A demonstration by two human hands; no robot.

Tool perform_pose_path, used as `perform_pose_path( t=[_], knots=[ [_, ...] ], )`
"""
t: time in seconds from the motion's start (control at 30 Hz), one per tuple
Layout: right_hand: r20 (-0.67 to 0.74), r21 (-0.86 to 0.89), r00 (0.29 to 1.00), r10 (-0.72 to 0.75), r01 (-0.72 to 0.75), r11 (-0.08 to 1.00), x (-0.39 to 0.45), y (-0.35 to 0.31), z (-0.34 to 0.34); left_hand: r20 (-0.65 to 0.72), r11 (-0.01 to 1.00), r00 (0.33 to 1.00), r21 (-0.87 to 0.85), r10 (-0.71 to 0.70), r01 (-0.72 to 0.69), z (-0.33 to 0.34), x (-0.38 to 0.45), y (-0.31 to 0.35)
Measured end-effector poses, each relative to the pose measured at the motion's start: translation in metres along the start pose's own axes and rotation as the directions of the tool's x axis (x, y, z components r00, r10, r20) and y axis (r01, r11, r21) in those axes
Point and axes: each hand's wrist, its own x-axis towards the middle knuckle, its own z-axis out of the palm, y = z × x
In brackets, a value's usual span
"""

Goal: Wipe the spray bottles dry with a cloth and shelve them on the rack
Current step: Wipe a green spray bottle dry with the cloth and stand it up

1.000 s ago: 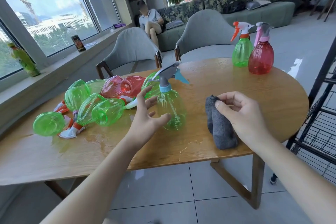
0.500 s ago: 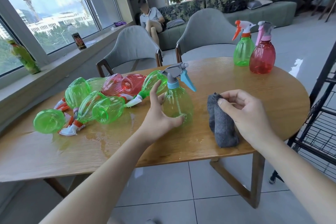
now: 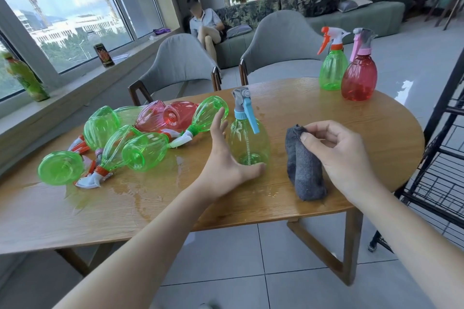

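Left hand (image 3: 222, 158) open at the frame's centre, fingers (image 3: 218, 120) straight and spread upward, thumb stretched toward 3 o'clock along the base of the upright green spray bottle (image 3: 248, 143); touching or just short of it, cannot tell. Bottle standing on the wooden table (image 3: 326, 113), grey head and blue trigger on top, trigger pointing down toward 5 o'clock. Right hand (image 3: 336, 153) at 3 o'clock from that bottle, fingers curled, thumb and forefinger pinching the upper end of the grey cloth (image 3: 303, 170); cloth bunched into a roll, lower end resting on the table near its front edge. At 9 o'clock from the left hand, a heap of wet bottles (image 3: 120, 143) lying on their sides, mostly green plus 2 red, with water (image 3: 150, 190) pooled on the wood around and in front of them. At 1 o'clock, near the far edge, 2 upright bottles side by side and touching: green bottle with orange trigger (image 3: 333, 70) and red bottle with pink trigger (image 3: 359, 75). At 3 o'clock, off the table's edge, black wire rack (image 3: 447, 170). Beyond the table at 12 o'clock, 2 grey chairs (image 3: 283, 42).
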Motion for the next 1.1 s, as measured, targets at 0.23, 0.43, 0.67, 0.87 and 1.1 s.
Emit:
perform_pose_path(
  t=[0.23, 0.43, 0.67, 0.87, 1.1],
  knots=[
    [-0.021, 0.008, 1.0, 0.004, -0.004, 1.0, 0.003, -0.003, -0.003, -0.118, 0.984, 0.985, 0.141, 0.127, -0.11, 0.009, 0.0, -0.001],
    [-0.031, 0.009, 0.998, -0.059, 0.059, 0.998, 0.003, -0.009, -0.008, -0.036, 0.98, 0.988, 0.142, 0.148, -0.142, 0.01, -0.007, 0.015],
    [-0.076, -0.067, 0.969, -0.233, 0.228, 0.971, 0.006, -0.027, -0.028, 0.043, 0.987, 0.998, -0.154, 0.043, -0.036, 0.027, -0.029, 0.041],
    [0.044, -0.247, 0.925, -0.378, 0.377, 0.893, 0.006, -0.028, -0.034, 0.106, 0.976, 0.993, -0.213, 0.058, -0.034, 0.047, -0.03, 0.051],
    [0.076, -0.302, 0.917, -0.391, 0.395, 0.868, 0.008, -0.015, -0.031, 0.154, 0.97, 0.982, -0.231, 0.11, -0.072, 0.055, -0.018, 0.049]
  ],
)
